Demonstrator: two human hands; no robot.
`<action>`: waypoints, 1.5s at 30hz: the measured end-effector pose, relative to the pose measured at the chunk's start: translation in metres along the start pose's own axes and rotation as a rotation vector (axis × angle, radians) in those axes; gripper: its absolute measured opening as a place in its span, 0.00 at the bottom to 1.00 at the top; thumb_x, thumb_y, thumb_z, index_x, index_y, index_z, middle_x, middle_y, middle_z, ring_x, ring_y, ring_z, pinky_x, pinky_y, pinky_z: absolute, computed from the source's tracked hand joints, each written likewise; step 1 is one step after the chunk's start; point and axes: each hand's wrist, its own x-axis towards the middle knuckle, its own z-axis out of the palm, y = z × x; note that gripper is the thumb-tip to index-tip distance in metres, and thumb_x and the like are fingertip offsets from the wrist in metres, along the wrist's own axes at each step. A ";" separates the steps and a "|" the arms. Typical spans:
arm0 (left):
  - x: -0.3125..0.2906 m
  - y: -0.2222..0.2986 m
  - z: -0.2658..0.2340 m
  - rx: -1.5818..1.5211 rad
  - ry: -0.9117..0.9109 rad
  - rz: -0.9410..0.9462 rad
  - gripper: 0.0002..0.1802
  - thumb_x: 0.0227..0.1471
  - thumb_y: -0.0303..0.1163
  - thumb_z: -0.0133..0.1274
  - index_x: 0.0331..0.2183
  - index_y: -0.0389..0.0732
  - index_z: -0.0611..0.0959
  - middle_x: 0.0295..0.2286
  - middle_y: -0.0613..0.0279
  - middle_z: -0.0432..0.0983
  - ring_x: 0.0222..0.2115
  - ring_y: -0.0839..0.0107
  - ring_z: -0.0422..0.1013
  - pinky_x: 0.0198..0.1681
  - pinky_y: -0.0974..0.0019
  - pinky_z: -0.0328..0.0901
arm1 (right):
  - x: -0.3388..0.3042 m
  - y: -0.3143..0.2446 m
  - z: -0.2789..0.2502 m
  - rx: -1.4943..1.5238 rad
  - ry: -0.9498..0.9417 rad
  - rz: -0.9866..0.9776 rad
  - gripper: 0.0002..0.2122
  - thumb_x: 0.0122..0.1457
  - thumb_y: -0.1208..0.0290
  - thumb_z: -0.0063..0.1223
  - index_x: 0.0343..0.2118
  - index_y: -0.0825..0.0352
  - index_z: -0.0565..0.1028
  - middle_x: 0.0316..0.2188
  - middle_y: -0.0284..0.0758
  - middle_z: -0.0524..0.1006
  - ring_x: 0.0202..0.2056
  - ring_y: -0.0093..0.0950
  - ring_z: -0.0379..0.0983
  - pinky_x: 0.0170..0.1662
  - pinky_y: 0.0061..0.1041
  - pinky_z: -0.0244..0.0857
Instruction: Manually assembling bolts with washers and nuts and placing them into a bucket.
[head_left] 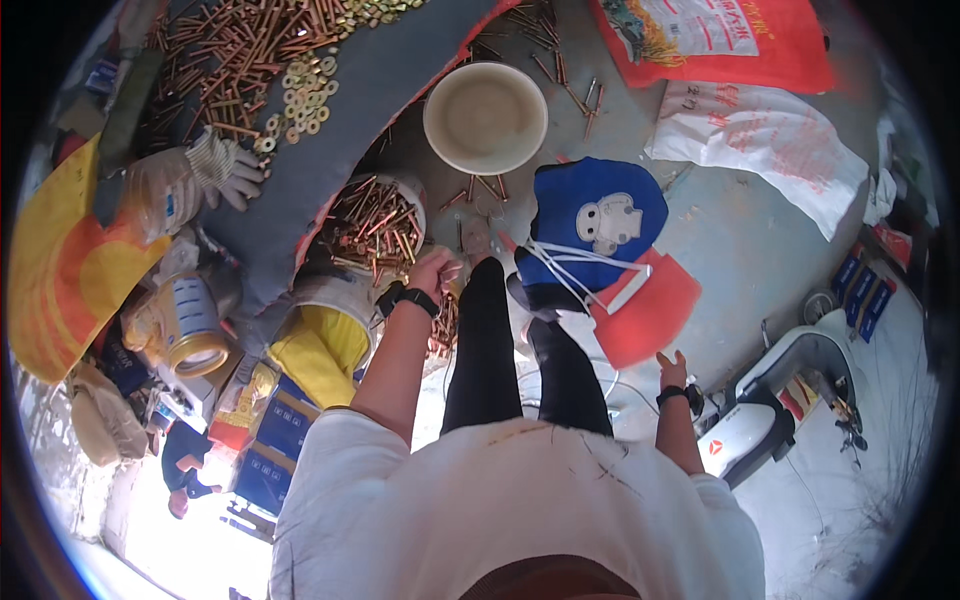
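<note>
My left hand (432,272), with a dark band at the wrist, is closed beside a bucket (412,190) heaped with copper-coloured bolts (368,228). Whatever its fingers hold, if anything, is too small to make out. More bolts (443,325) show below that hand, next to my left leg. My right hand (672,370) hangs in the air with fingers apart and nothing in it. Nearest to it is a flat red piece (645,312) with a pale slot. White straps (570,265) run from there across a blue cloth item (600,215) bearing a pale cartoon figure.
A cream basin (485,118) stands ahead, with loose bolts around it. Bolts and washers (305,95) lie piled on a grey sheet (330,130) at far left, near a glove (222,168). Sacks (765,145) lie far right; a white scooter (755,430) stands right.
</note>
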 end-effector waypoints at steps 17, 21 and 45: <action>-0.186 -0.022 -0.062 -0.159 0.133 0.129 0.11 0.55 0.30 0.46 0.40 0.37 0.74 0.25 0.53 0.77 0.16 0.72 0.72 0.12 0.77 0.62 | -0.041 -0.153 -0.122 -0.077 -0.300 -0.343 0.14 0.56 0.71 0.39 0.44 0.66 0.72 0.34 0.45 0.77 0.36 0.37 0.74 0.39 0.30 0.66; -0.191 -0.028 -0.066 -0.191 0.078 0.159 0.10 0.55 0.29 0.45 0.39 0.36 0.74 0.26 0.51 0.77 0.15 0.71 0.72 0.14 0.76 0.65 | -0.031 -0.182 -0.137 -0.465 -0.068 -0.681 0.14 0.57 0.71 0.38 0.45 0.65 0.72 0.33 0.42 0.77 0.33 0.35 0.75 0.34 0.30 0.67; -0.224 -0.047 0.130 1.379 0.311 0.385 0.11 0.50 0.36 0.47 0.32 0.41 0.79 0.24 0.51 0.76 0.25 0.57 0.74 0.29 0.58 0.67 | 0.041 -0.619 -0.154 0.064 -0.902 -0.400 0.12 0.52 0.69 0.49 0.41 0.62 0.73 0.25 0.31 0.75 0.25 0.22 0.73 0.23 0.17 0.62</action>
